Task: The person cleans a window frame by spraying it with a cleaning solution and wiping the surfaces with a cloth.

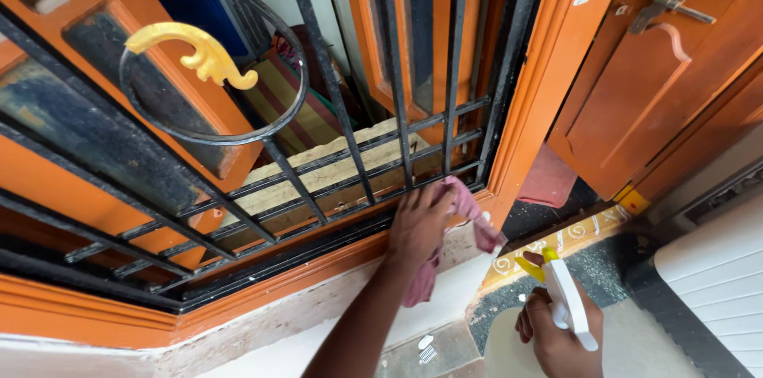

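A pink cloth [465, 211] is pressed against the lowest bars of the black window grille [334, 179], at the corner by the orange frame [524, 124]. It is held by the left hand [419, 223], whose grip is closed over it. A white spray bottle [568, 310] is clasped in the right hand [556, 338], held low. Dust is seen on the sill; wiping is judged barely begun. Room is tight between the bars, open below toward the floor.
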